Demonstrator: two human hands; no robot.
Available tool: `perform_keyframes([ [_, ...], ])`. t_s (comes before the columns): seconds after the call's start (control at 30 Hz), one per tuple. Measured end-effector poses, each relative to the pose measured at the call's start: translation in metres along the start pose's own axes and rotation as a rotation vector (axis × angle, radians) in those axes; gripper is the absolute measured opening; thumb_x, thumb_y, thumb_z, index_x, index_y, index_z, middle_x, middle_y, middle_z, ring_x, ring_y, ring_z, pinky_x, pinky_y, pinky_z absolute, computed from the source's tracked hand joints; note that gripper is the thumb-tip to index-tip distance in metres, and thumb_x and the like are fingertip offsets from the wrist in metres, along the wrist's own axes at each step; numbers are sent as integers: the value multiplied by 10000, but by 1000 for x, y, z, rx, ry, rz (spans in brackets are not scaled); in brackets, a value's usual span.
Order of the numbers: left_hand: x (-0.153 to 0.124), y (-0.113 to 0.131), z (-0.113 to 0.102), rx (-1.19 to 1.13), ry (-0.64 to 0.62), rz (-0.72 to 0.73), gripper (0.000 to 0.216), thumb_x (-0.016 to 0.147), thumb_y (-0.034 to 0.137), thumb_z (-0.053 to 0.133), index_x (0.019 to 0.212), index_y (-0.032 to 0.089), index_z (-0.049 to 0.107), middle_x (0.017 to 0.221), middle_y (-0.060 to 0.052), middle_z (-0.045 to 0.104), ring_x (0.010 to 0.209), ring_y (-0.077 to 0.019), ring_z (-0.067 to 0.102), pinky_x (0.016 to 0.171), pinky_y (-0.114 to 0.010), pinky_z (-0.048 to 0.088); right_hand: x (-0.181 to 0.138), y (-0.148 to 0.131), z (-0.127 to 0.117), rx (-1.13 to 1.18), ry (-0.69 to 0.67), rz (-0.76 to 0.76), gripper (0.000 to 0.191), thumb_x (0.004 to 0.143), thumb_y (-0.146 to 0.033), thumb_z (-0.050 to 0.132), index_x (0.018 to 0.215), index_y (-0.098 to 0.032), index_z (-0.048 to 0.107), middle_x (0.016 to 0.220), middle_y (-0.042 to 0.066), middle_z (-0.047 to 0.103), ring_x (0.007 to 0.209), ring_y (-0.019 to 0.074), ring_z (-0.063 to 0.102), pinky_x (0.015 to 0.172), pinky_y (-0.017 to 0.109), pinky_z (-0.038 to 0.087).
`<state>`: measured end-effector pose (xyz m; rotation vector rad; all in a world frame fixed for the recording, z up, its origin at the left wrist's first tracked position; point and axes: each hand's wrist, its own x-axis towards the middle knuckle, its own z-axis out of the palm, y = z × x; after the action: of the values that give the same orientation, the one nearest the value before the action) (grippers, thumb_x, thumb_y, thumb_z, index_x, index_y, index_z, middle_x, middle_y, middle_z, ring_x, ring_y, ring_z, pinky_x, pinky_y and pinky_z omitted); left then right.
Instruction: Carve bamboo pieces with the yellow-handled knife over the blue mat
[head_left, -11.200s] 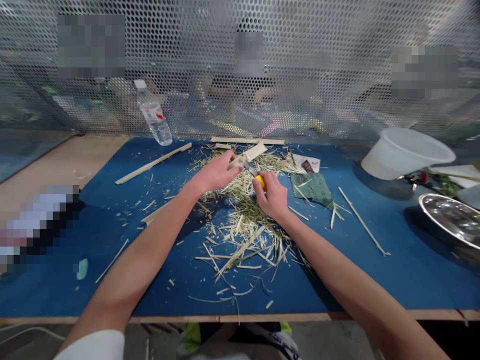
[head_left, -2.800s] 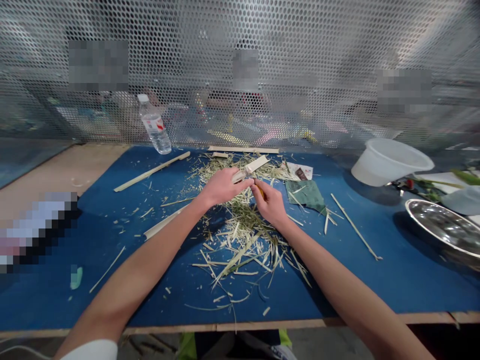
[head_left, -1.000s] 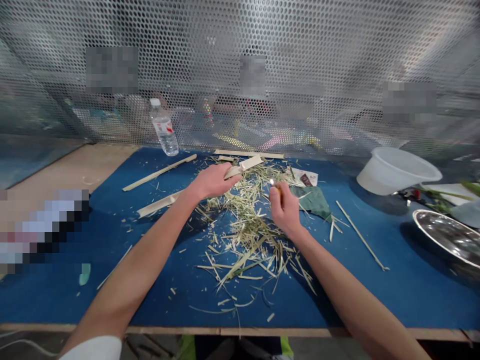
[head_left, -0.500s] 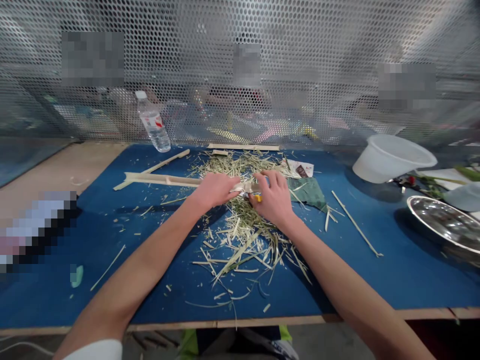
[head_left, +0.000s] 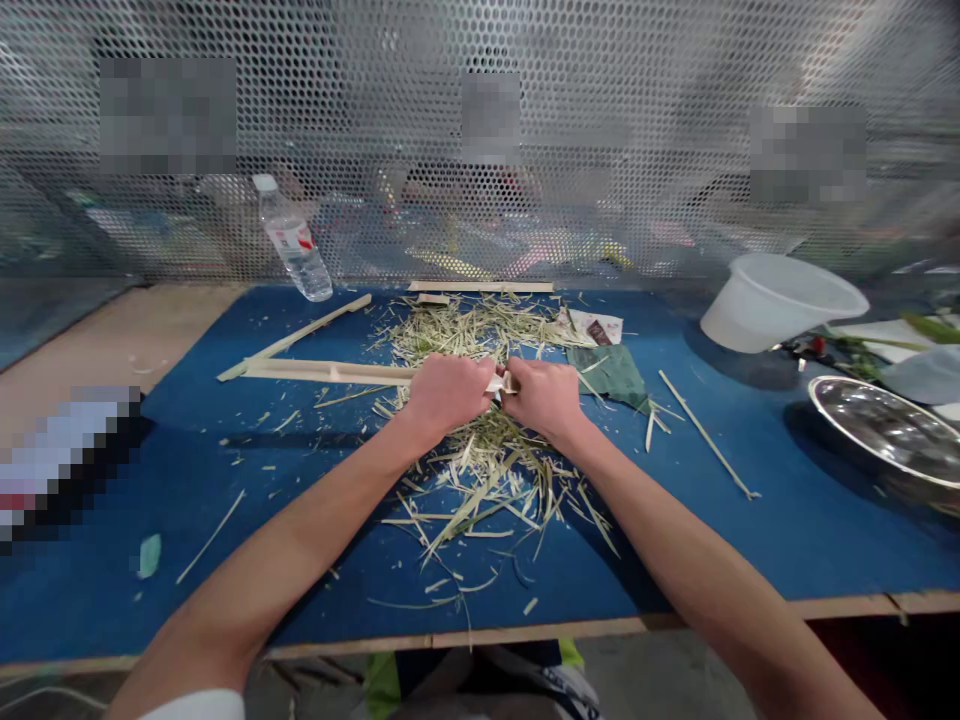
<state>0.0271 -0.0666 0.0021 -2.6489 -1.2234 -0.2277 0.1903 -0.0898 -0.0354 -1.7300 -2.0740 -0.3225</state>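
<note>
A long split piece of bamboo [head_left: 352,373] lies crosswise above the blue table, its left part showing a joint ridge. My left hand [head_left: 454,395] is wrapped round it near its right end. Close beside it, my right hand [head_left: 544,398] is closed round the end of the same piece. Between the two fists a pale, splintered bit of bamboo shows. What lies inside the right fist is mostly hidden. Under both hands spreads a heap of bamboo shavings [head_left: 480,450].
Another bamboo strip [head_left: 307,335] crosses the far left end. A water bottle [head_left: 296,245] leans at the mesh screen [head_left: 360,120]. To the right are a green cloth-like piece [head_left: 611,375], a thin stick [head_left: 705,435], a white plastic tub [head_left: 772,310] and a metal bowl [head_left: 885,430].
Both hands have drawn together and closed more tightly round the bamboo. The yellow thing seen by my right hand no longer shows. The bamboo's left end has dropped slightly.
</note>
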Motion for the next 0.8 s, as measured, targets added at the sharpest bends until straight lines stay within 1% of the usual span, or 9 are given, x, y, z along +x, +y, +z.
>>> perform_keyframes([
  [0.13,-1,2,0,-36,81,-27,318,888,319,415,918,166,692,689,-116,717,627,-257,672,537,-340,358,1,-2,-5,48,12,40,203,806,-319,490,701,-198,614,666,56,704,562,155,571,536,291,153],
  [0.23,1,3,-3,-64,120,-35,313,882,327,426,927,162,687,695,-113,722,600,-234,655,517,-328,331,2,-1,-7,89,54,44,185,794,-315,490,713,-196,607,655,58,698,585,165,595,536,281,181],
  [0.3,2,3,-5,-61,125,-14,297,878,310,435,939,158,682,713,-111,729,601,-224,653,513,-321,324,2,0,-7,88,81,32,166,781,-305,494,719,-198,606,667,55,700,596,165,600,536,280,183],
  [0.5,2,-2,-5,-49,101,41,272,889,311,444,936,165,668,743,-107,735,619,-226,654,504,-317,329,-1,2,-4,68,95,26,145,779,-286,498,716,-206,601,664,42,694,566,155,577,531,280,172],
  [0.63,4,-8,-9,-43,38,111,233,874,301,466,944,173,648,756,-92,727,637,-219,647,504,-308,319,-1,3,-6,58,89,3,124,769,-271,528,729,-204,624,680,45,699,580,152,577,539,279,169],
  [0.8,4,-15,-19,-155,-21,211,220,879,336,480,968,189,617,814,-70,728,699,-206,641,537,-310,324,0,7,-7,43,81,-8,142,792,-282,532,723,-202,627,673,42,695,579,148,566,541,287,157],
])
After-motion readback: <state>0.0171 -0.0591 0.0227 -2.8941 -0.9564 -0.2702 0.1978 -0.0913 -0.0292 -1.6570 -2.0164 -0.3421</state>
